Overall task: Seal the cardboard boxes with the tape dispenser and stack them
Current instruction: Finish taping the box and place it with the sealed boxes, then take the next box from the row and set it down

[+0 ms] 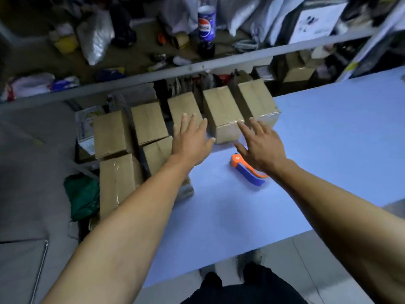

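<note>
Several closed cardboard boxes stand in a row at the far left end of the pale blue table (317, 137). One box (222, 110) sits between my two hands, with another box (257, 102) to its right. More boxes (149, 121) stand further left, and others (116, 183) are stacked beside the table edge. My left hand (192, 139) hovers with straight, spread fingers over the left side of the middle box. My right hand (260, 143) is spread open at that box's right corner. The orange and blue tape dispenser (247, 170) lies on the table under my right wrist.
A grey shelf rail (175, 71) runs behind the boxes. Above it stand a cola bottle (207, 25), plastic bags and assorted clutter. A green bag (83, 196) lies on the floor to the left of the stacked boxes.
</note>
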Demonstrator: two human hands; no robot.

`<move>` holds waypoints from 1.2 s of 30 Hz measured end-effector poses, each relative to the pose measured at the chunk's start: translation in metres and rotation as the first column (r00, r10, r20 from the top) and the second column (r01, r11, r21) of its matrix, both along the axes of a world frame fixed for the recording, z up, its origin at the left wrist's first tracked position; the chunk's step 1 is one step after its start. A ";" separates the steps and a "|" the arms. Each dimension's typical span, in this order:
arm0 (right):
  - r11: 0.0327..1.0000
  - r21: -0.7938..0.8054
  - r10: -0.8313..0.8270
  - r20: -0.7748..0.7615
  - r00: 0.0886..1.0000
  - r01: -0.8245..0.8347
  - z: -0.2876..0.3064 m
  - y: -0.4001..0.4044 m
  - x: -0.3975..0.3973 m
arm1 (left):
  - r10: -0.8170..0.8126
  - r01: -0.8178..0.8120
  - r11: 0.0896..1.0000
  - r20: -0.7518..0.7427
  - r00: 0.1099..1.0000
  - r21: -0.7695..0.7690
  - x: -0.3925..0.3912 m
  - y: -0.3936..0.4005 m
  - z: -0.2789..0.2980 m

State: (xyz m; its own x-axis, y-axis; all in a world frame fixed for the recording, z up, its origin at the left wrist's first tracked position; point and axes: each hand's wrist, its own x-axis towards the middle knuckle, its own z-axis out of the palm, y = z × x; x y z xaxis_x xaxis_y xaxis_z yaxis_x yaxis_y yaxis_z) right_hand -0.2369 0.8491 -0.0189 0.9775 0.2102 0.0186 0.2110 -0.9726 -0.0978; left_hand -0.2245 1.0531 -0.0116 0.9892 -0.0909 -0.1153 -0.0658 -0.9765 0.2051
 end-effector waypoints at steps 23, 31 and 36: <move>0.754 -0.103 -0.654 -0.025 0.756 0.649 0.048 -0.434 -0.177 | -0.726 0.718 0.683 0.012 0.688 0.133 -0.052 -0.498 0.051; 0.701 -0.121 -0.711 -0.047 0.701 0.703 0.032 -0.559 -0.151 | -0.770 0.760 0.630 0.000 0.638 0.162 -0.016 -0.626 0.043; 0.691 -0.101 -0.722 -0.069 0.688 0.715 0.029 -0.636 -0.109 | -0.762 0.756 0.638 -0.020 0.647 0.146 0.032 -0.706 0.035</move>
